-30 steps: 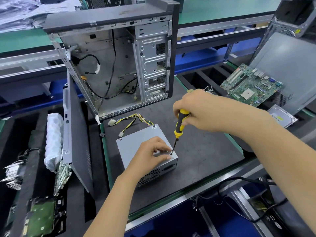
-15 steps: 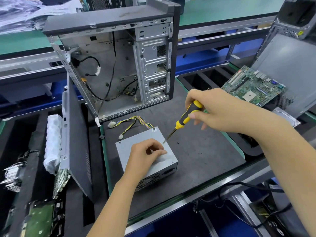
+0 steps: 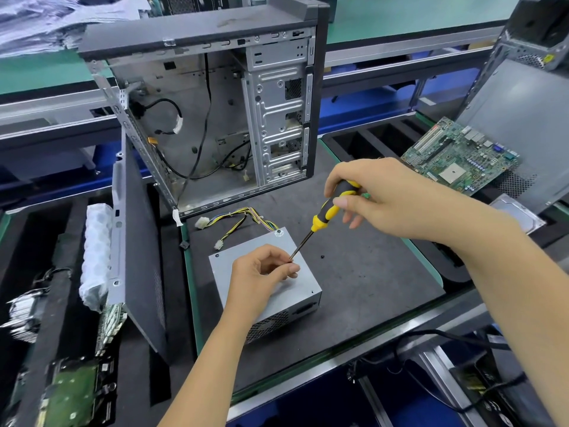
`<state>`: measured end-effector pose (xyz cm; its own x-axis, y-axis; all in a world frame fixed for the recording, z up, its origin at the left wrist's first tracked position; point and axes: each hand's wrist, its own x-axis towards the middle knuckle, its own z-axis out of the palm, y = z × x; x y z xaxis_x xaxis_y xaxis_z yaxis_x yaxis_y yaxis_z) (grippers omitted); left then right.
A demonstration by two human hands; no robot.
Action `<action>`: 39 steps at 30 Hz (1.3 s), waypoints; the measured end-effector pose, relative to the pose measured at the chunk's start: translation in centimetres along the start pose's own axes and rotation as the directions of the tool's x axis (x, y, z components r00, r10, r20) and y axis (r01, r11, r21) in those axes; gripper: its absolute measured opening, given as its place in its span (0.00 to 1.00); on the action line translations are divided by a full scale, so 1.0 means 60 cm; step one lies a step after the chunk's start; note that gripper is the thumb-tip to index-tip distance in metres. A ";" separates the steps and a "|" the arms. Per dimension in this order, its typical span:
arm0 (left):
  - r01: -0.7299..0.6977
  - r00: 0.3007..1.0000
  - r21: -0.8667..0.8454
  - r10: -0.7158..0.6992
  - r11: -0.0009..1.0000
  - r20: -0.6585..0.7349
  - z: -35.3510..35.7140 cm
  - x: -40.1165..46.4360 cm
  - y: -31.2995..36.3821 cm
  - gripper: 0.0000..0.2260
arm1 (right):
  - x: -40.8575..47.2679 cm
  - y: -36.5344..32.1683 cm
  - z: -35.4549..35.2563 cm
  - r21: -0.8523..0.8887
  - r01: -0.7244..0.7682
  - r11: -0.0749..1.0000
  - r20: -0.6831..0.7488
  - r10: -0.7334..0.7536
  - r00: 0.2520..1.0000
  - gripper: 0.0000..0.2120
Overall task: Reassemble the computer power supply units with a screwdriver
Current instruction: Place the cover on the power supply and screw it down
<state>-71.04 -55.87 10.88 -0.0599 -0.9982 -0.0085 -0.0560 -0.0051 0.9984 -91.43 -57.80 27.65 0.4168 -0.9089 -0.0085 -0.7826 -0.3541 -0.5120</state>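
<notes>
A grey metal power supply unit [image 3: 304, 283] lies on the dark mat, its yellow and black cable bundle [image 3: 243, 218] trailing toward the case. Above its top hovers my left hand [image 3: 261, 272], fingertips pinching something small and dark at the screwdriver's tip, probably a screw. My right hand [image 3: 388, 198] grips the yellow and black screwdriver [image 3: 326, 215], held slanted with its shaft pointing down-left into the left fingertips. One loose black screw [image 3: 322, 257] lies on the mat to the right of the unit.
An open computer case [image 3: 221, 118] stands upright behind the unit; its removed side panel [image 3: 135, 241] leans at the left. A green motherboard [image 3: 462, 157] and a drive [image 3: 517, 214] rest at the right. Circuit boards and a hard drive [image 3: 70, 392] fill the left tray.
The screwdriver lifted off the unit's front right corner and swung up and right. My left hand came off the top and now pinches at the tip.
</notes>
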 end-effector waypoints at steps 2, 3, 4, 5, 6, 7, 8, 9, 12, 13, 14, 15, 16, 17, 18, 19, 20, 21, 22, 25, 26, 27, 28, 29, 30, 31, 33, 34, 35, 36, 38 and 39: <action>-0.004 1.000 0.000 0.004 1.000 0.002 0.000 0.000 0.000 0.11 | 0.002 0.000 0.001 -0.020 -0.001 1.000 0.002 0.001 1.000 0.05; -0.005 1.000 0.003 0.005 1.000 0.004 0.000 0.000 0.000 0.11 | 0.003 -0.001 0.002 -0.026 -0.002 1.000 0.004 0.002 1.000 0.05; -0.007 1.000 0.007 0.007 1.000 0.007 0.000 0.000 0.001 0.11 | 0.004 -0.001 0.003 -0.029 -0.002 1.000 0.008 0.003 1.000 0.05; -0.009 1.000 0.010 0.009 1.000 0.007 0.001 0.000 0.001 0.12 | 0.004 -0.001 0.003 -0.029 -0.004 1.000 0.012 0.004 1.000 0.04; -0.011 1.000 0.012 0.011 1.000 0.007 0.001 0.000 0.002 0.12 | 0.005 -0.001 0.004 -0.030 -0.005 1.000 0.014 0.006 1.000 0.04; -0.012 1.000 0.015 0.012 1.000 0.006 0.001 0.000 0.002 0.12 | 0.005 -0.002 0.004 -0.035 -0.005 0.999 0.013 0.005 1.000 0.04; -0.013 1.000 0.019 0.013 1.000 0.004 0.001 0.000 0.002 0.13 | 0.005 -0.003 0.004 -0.046 -0.001 0.999 0.011 0.002 1.000 0.04; -0.014 1.000 0.026 0.014 1.000 0.001 0.001 -0.001 0.002 0.13 | 0.005 -0.005 0.004 -0.065 0.007 0.998 0.010 -0.007 1.000 0.03; -0.031 0.999 0.069 0.032 0.997 -0.017 0.006 -0.001 0.001 0.14 | 0.007 -0.013 0.007 -0.178 0.045 0.983 0.017 -0.042 0.999 0.03; -0.041 0.999 0.092 0.043 0.995 -0.023 0.007 -0.002 0.001 0.15 | 0.008 -0.016 0.009 -0.205 0.049 0.978 0.020 -0.046 0.999 0.04; -0.050 0.998 0.111 0.053 0.993 -0.028 0.009 -0.002 0.000 0.15 | 0.009 -0.019 0.009 -0.223 0.051 0.973 0.020 -0.047 0.999 0.05; -0.057 0.998 0.124 0.061 0.991 -0.031 0.010 -0.003 0.000 0.15 | 0.010 -0.021 0.009 -0.238 0.051 0.970 0.020 -0.048 0.999 0.06; -0.061 0.997 0.131 0.066 0.990 -0.034 0.010 -0.004 -0.001 0.14 | 0.011 -0.022 0.009 -0.251 0.052 0.967 0.024 -0.047 0.999 0.06; -0.062 0.997 0.135 0.067 0.989 -0.036 0.010 -0.004 -0.001 0.13 | 0.011 -0.023 0.008 -0.259 0.053 0.964 0.028 -0.047 0.998 0.07; -0.060 0.997 0.140 0.065 0.988 -0.038 0.010 -0.005 -0.001 0.12 | 0.011 -0.023 0.007 -0.264 0.056 0.963 0.031 -0.050 0.998 0.07; -0.060 0.997 0.148 0.067 0.987 -0.039 0.010 -0.006 -0.001 0.12 | 0.011 -0.023 0.007 -0.268 0.061 0.961 0.031 -0.055 0.998 0.08; -0.067 0.996 0.158 0.074 0.985 -0.039 0.010 -0.006 0.000 0.12 | 0.010 -0.023 0.006 -0.269 0.065 0.961 0.028 -0.060 0.998 0.09; -0.080 0.995 0.170 0.088 0.982 -0.040 0.010 -0.006 0.000 0.13 | 0.010 -0.023 0.006 -0.267 0.068 0.961 0.023 -0.064 0.998 0.09; -0.093 0.994 0.185 0.103 0.978 -0.042 0.010 -0.006 0.000 0.13 | 0.009 -0.023 0.006 -0.266 0.067 0.962 0.019 -0.065 0.998 0.10; -0.142 0.986 0.248 0.158 0.958 -0.044 0.011 -0.007 0.000 0.16 | 0.010 -0.021 0.007 -0.278 0.046 0.960 0.010 -0.045 0.999 0.12; -0.159 0.983 0.267 0.176 0.950 -0.042 0.013 -0.008 0.000 0.16 | 0.011 -0.020 0.007 -0.286 0.037 0.958 0.002 -0.038 0.999 0.13; -0.172 0.981 0.281 0.190 0.944 -0.039 0.014 -0.009 -0.001 0.17 | 0.012 -0.019 0.007 -0.293 0.029 0.956 -0.007 -0.032 0.999 0.13; -0.181 0.979 0.291 0.200 0.940 -0.038 0.016 -0.009 -0.001 0.17 | 0.013 -0.018 0.007 -0.297 0.023 0.955 -0.016 -0.029 0.999 0.14; -0.186 0.978 0.298 0.206 0.936 -0.037 0.016 -0.010 -0.001 0.17 | 0.012 -0.017 0.007 -0.296 0.021 0.955 -0.021 -0.028 0.999 0.14; -0.191 0.977 0.303 0.211 0.934 -0.036 0.017 -0.010 -0.002 0.17 | 0.012 -0.015 0.007 -0.293 0.021 0.956 -0.023 -0.029 0.999 0.14; -0.195 0.976 0.303 0.215 0.933 -0.034 0.016 -0.010 -0.002 0.17 | 0.011 -0.014 0.006 -0.289 0.022 0.957 -0.022 -0.030 0.999 0.13; -0.202 0.976 0.289 0.218 0.936 -0.023 0.015 -0.010 -0.004 0.17 | 0.009 -0.012 0.004 -0.281 0.026 0.959 -0.024 -0.034 0.999 0.13; -0.205 0.976 0.281 0.218 0.938 -0.016 0.014 -0.010 -0.004 0.17 | 0.008 -0.011 0.002 -0.282 0.029 0.959 -0.027 -0.038 0.999 0.12; -0.206 0.976 0.276 0.217 0.939 -0.009 0.014 -0.010 -0.005 0.17 | 0.007 -0.011 0.001 -0.286 0.032 0.958 -0.030 -0.042 0.999 0.12; -0.206 0.977 0.274 0.215 0.939 -0.004 0.014 -0.010 -0.006 0.17 | 0.006 -0.011 -0.001 -0.290 0.034 0.956 -0.033 -0.046 0.998 0.12; -0.203 0.978 0.274 0.209 0.940 0.008 0.014 -0.010 -0.007 0.18 | 0.004 -0.011 -0.004 -0.291 0.034 0.956 -0.040 -0.048 0.998 0.12; -0.201 0.979 0.272 0.205 0.941 0.014 0.014 -0.010 -0.007 0.18 | 0.002 -0.012 -0.006 -0.292 0.033 0.956 -0.041 -0.047 0.998 0.12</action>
<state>-71.80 -55.24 10.40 -0.0840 -0.9770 0.1959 -0.3113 0.2125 0.9263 -91.00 -57.74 28.33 0.4336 -0.8997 0.0509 -0.8695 -0.4326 -0.2385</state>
